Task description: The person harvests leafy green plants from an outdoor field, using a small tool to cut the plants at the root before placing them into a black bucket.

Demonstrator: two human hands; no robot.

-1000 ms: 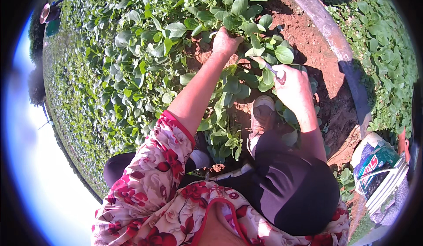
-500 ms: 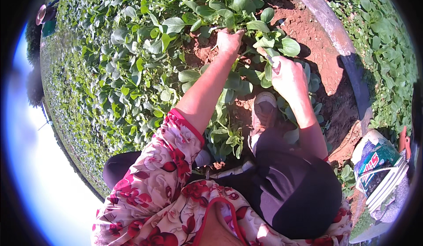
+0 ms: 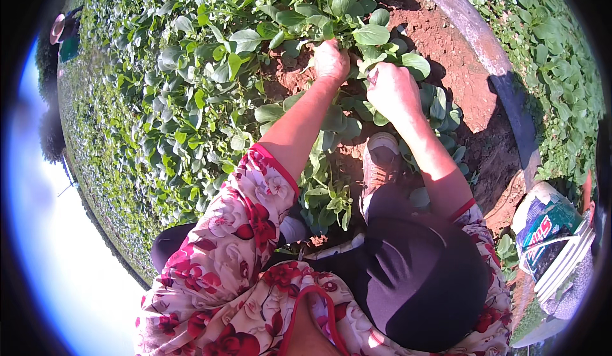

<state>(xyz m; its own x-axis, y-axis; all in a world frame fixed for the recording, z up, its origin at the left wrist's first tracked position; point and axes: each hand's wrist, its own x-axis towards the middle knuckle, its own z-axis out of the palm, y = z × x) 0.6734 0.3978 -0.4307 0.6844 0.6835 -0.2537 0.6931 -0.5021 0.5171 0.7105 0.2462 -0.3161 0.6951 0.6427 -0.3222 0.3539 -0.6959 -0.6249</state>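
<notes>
My left hand reaches forward into the row, closed around the base of a broad-leaved green plant. Its fingertips are partly hidden by stems and leaves. Just to the right, my right hand is closed on a small knife. Only part of the knife's dark handle shows; leaves and the hand hide the blade. The knife's front end points in toward the stems beside my left hand. A rounded green leaf stands just past my right knuckles.
Dense leafy plants cover the left side. Reddish bare soil lies to the right, edged by a long curved grey strip. A white and green bucket stands at lower right. My shoe is among the plants. Far left, a person in a hat.
My right hand has moved left and slightly forward with the knife, closer to my left hand. The blade, partly visible before, is now hidden. My left hand stays nearly in place.
</notes>
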